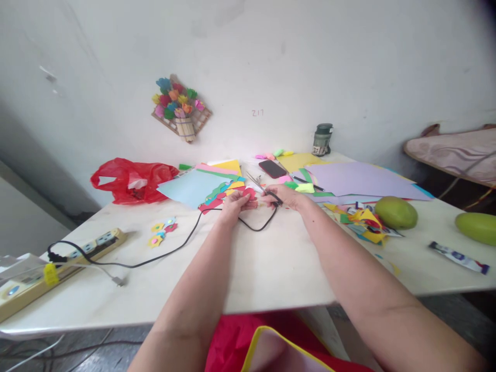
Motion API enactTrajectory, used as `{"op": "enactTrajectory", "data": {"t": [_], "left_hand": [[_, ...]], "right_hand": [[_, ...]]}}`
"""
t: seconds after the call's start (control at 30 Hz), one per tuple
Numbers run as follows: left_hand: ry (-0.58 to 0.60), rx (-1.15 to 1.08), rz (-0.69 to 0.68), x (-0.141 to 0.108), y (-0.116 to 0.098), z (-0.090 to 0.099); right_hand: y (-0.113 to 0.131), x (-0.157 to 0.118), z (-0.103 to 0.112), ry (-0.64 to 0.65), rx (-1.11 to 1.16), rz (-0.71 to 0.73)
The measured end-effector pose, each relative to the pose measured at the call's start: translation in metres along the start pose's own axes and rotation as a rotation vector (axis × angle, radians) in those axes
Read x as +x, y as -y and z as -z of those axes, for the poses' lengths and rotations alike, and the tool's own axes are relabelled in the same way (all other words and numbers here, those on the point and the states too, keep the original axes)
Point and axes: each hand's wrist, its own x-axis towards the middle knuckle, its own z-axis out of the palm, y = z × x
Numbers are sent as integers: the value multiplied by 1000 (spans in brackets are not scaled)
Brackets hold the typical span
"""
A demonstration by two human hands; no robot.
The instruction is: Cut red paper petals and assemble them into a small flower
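Note:
My left hand [237, 204] pinches a small red paper piece [250, 193] above the middle of the table. Close beside it, my right hand [285, 196] is closed around the black handles of a pair of scissors [254, 181]. The blades point up and left, away from me, near the red paper. A black cord [170, 253] runs from the left, under my left hand, and loops up to my right hand; its end is hidden there. Behind my left hand lie cut strips of coloured paper [217, 194].
Left are a power strip [89, 250], small paper flowers [157, 241] and a red plastic bag [134, 178]. Behind are a phone [272, 168], a pen [308, 182] and purple sheets [360, 178]. Right are paper scraps [366, 225], green mangoes [396, 212] and a glue tube [459, 257].

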Motion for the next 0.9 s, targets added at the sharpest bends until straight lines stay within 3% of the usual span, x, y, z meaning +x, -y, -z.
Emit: {"op": "enactTrajectory", "data": {"t": [0.5, 0.9], "left_hand": [[-1, -27, 9, 0, -3, -1], [90, -9, 30, -2, -6, -1]], "right_hand": [[4, -4, 0, 142, -64, -35], [4, -6, 2, 149, -38, 6]]}}
